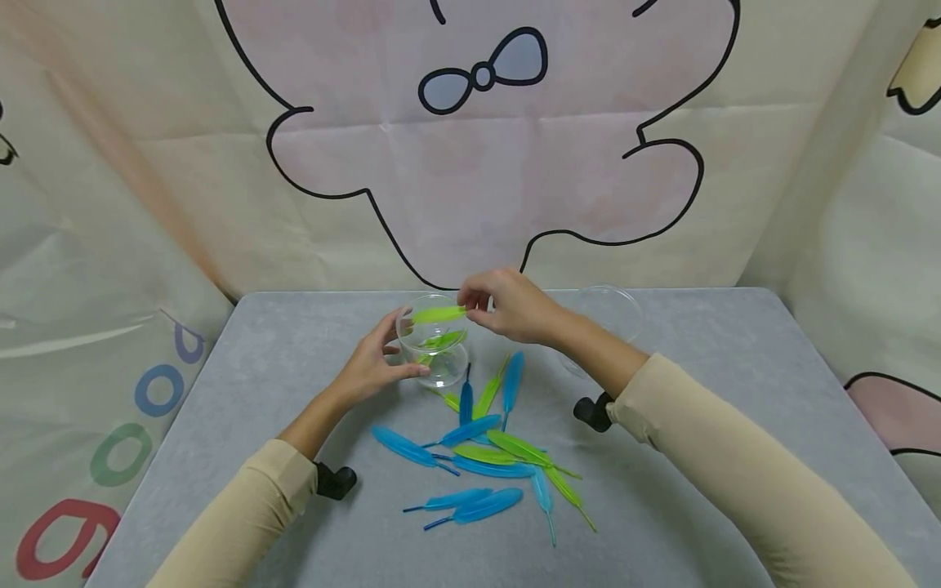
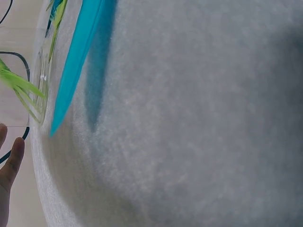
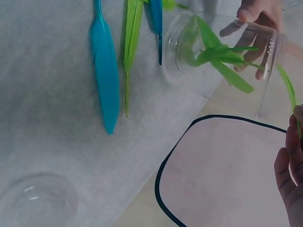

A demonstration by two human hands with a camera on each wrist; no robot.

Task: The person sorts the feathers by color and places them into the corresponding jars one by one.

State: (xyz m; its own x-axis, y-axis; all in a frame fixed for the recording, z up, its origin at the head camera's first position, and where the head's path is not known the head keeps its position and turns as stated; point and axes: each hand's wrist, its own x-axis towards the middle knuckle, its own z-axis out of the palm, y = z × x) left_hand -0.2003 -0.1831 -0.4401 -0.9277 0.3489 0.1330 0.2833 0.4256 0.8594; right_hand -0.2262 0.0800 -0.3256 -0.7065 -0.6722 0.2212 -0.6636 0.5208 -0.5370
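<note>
My left hand [image 1: 371, 363] grips a clear jar [image 1: 444, 376] from its left side, near the table's far edge. Inside the jar lie several green feathers [image 3: 220, 54], best seen in the right wrist view. Over its mouth, my right hand [image 1: 515, 306] pinches a green feather [image 1: 439, 314] by one end, and the other end reaches into the opening. The left wrist view catches only part of the left hand [image 2: 12, 163] at its edge, beside the jar. Several blue feathers [image 1: 488, 505] and green feathers [image 1: 518, 447] are spread on the table in front of the jar.
A second clear container [image 1: 610, 314] stands at the back right, partly behind the right forearm. The grey table [image 1: 706, 367] ends just beyond both containers at a printed cloth backdrop [image 1: 456, 180]. Cloth sides rise left and right.
</note>
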